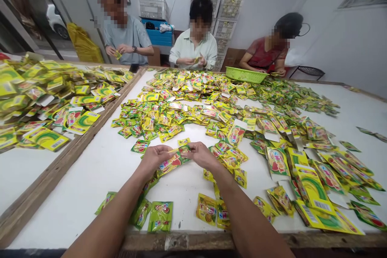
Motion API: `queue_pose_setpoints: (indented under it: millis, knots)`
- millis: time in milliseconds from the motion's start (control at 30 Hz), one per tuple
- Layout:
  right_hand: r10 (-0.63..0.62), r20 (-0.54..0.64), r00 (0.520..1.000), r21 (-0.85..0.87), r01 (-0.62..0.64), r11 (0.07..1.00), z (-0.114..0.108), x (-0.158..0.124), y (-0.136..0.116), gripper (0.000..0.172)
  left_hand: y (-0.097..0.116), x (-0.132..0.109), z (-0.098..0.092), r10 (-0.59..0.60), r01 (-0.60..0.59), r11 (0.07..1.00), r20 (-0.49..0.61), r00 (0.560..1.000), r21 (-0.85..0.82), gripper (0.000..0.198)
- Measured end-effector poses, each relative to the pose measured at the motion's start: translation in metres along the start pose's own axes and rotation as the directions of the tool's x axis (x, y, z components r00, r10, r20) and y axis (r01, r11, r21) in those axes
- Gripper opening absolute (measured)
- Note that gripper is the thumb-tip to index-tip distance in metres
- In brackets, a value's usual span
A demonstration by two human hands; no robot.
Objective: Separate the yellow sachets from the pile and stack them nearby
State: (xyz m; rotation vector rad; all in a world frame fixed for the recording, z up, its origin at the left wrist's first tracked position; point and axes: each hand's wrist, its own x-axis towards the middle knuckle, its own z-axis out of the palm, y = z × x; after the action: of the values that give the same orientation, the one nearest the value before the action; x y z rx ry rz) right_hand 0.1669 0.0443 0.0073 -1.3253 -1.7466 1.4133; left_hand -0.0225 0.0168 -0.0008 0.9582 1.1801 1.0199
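Note:
My left hand (155,160) grips a small yellow-green printed carton (169,164) by its left side, held just above the white table. At the carton's right end, my right hand (202,155) pinches a green sachet (185,153); whether part of it sits inside the carton I cannot tell. Under and beside my left forearm lie green watermelon sachets (161,215). Yellow pineapple sachets (207,209) lie by my right forearm. Just beyond my hands spreads a heap of mixed sachets (163,119). To the right are several flat or opened cartons (277,162).
A wooden strip (75,151) divides the table, with a large carton pile (51,88) left of it. A green basket (245,74) stands at the far edge among sachets. Three people sit opposite, their hands at small packets. White crates (225,28) are stacked behind them.

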Motion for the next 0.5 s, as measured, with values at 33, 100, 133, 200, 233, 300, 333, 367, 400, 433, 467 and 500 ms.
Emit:
queue_pose_setpoints:
  millis: [33,100,133,200,233,300,333,367,400,433,467,500]
  knots:
    - [-0.006,-0.007,1.000,-0.017,0.005,1.000,0.002,0.002,0.001,0.026,0.000,0.000,0.000,0.003,-0.003,1.000,-0.002,1.000,0.003,0.036]
    - [-0.021,-0.064,0.998,-0.024,0.019,1.000,0.003,0.006,0.002,0.029,0.000,0.001,-0.001,-0.004,0.004,1.000,-0.035,0.999,-0.006,0.036]
    - [-0.025,-0.139,0.990,-0.039,0.020,0.999,0.002,0.009,0.003,0.031,0.001,0.002,-0.002,-0.013,0.013,1.000,-0.066,0.998,-0.010,0.037]
    - [-0.043,-0.380,0.924,-0.145,-0.013,0.989,0.001,0.016,0.006,0.036,0.002,0.002,-0.004,-0.032,0.032,0.999,-0.142,0.989,-0.003,0.038]
    - [-0.077,-0.483,0.872,-0.236,-0.044,0.971,0.001,0.019,0.007,0.037,0.002,0.003,-0.005,-0.035,0.037,0.999,-0.177,0.984,0.010,0.039]
    - [-0.179,-0.513,0.840,-0.454,-0.089,0.886,0.004,0.026,0.011,0.036,0.002,0.004,-0.008,-0.026,0.036,0.999,-0.224,0.974,0.039,0.039]
    - [-0.211,-0.443,0.872,-0.551,-0.079,0.831,0.006,0.029,0.013,0.038,0.002,0.005,-0.010,-0.021,0.033,0.998,-0.234,0.972,0.049,0.039]
    - [-0.218,-0.343,0.914,-0.623,-0.047,0.781,0.009,0.030,0.014,0.042,0.001,0.005,-0.011,-0.017,0.031,0.998,-0.238,0.971,0.056,0.039]
    - [-0.204,-0.250,0.946,-0.668,-0.017,0.744,0.010,0.031,0.015,0.045,0.001,0.005,-0.013,-0.014,0.029,0.998,-0.238,0.971,0.062,0.039]
    - [-0.180,-0.194,0.964,-0.688,-0.003,0.726,0.011,0.030,0.016,0.045,0.000,0.006,-0.014,-0.010,0.027,0.997,-0.238,0.971,0.066,0.039]
    - [-0.157,-0.179,0.971,-0.686,-0.009,0.727,0.010,0.028,0.015,0.044,0.000,0.006,-0.014,-0.006,0.024,0.997,-0.237,0.972,0.070,0.040]
    - [-0.135,-0.197,0.971,-0.667,-0.031,0.744,0.008,0.026,0.015,0.041,-0.001,0.006,-0.015,-0.004,0.022,0.997,-0.237,0.972,0.074,0.040]
